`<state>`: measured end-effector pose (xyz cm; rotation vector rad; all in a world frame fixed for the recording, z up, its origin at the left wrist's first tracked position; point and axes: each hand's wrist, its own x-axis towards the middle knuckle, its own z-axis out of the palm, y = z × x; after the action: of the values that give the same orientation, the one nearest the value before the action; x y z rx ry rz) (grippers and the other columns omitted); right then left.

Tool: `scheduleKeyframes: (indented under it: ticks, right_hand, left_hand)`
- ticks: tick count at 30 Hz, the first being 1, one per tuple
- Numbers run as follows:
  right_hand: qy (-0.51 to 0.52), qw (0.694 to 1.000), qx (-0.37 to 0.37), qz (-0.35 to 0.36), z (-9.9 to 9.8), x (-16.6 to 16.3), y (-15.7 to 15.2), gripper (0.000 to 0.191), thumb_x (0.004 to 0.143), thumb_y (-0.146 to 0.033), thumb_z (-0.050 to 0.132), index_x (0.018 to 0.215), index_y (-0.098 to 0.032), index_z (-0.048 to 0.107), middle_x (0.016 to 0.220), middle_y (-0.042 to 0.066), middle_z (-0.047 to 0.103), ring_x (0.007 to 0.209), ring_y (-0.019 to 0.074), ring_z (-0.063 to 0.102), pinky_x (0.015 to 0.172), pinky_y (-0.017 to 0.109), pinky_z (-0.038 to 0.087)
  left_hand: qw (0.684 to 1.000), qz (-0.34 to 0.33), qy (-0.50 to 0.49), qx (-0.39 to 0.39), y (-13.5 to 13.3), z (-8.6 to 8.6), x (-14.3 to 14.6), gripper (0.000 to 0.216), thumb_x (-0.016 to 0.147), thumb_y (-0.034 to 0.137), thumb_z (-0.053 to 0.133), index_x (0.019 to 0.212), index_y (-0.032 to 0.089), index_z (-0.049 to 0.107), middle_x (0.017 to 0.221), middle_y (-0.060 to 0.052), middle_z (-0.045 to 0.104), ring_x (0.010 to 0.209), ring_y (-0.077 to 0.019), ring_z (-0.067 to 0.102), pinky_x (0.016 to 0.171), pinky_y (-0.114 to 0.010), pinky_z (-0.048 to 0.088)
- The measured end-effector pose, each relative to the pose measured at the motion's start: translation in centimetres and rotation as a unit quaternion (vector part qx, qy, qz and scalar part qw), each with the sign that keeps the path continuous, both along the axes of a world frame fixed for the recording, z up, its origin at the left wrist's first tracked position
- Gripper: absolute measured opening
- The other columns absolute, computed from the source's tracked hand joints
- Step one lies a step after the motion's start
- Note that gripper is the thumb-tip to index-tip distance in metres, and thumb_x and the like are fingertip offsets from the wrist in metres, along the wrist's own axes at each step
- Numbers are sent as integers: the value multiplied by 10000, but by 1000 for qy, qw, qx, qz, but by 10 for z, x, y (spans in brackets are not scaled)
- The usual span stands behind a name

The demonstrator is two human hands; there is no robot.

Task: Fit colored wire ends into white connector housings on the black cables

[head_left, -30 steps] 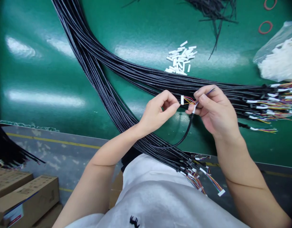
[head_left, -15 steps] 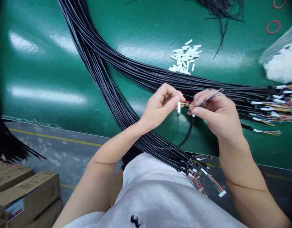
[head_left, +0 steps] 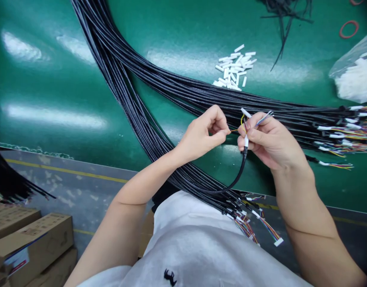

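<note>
Over the green table (head_left: 177,36), left hand (head_left: 204,133) pinching orange wire (head_left: 234,130), right hand (head_left: 271,143) pinching loose wires (head_left: 264,118), white connector (head_left: 246,113) now higher

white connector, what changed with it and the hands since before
The white connector has moved up and right in the view, to beside the right hand, and tilted. The left hand has left it and now pinches a thin wire. The right hand still holds the black cable near its end; the white pieces are unchanged.
</note>
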<state>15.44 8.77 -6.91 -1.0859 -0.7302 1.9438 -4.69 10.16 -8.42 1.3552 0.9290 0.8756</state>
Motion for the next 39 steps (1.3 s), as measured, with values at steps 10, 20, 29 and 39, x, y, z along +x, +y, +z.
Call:
scheduleKeyframes:
  ticks: [10, 20, 29, 39]
  right_hand:
    - [6, 1000, 3, -10, -4, -2, 0, 366, 642, -318, 980, 749, -231, 641, 682, -87, 676, 515, 79, 682, 473, 138, 566]
    - [-39, 997, 48, -55, -6, -14, -5, 414, 615, -355, 995, 799, -252, 639, 730, -93, 674, 552, 92, 708, 478, 145, 588]
    - [-136, 951, 240, -139, -16, -20, -14, 272, 761, -258, 900, 866, -244, 649, 931, -50, 615, 601, 89, 700, 543, 223, 650]
    - [-186, 930, 292, -123, -16, -21, -20, 194, 838, -122, 787, 956, -272, 751, 1043, -13, 624, 657, 93, 720, 594, 230, 665]
  left_hand:
    - [991, -27, 24, 128, 5, 5, -4, 129, 948, 310, 673, 913, 218, 756, 898, -20, 720, 810, -144, 618, 765, -311, 499]
    - [982, -7, 16, 186, 6, -5, -4, 157, 975, 348, 655, 952, 209, 725, 925, -18, 722, 843, -143, 662, 755, -305, 538]
    - [988, -3, -13, 151, 5, -4, -2, 133, 957, 316, 683, 923, 189, 669, 900, -8, 695, 821, -121, 649, 721, -259, 525]
    - [989, 6, -15, 149, 5, -8, -2, 154, 958, 338, 684, 918, 189, 678, 917, -15, 692, 833, -124, 651, 728, -265, 530]
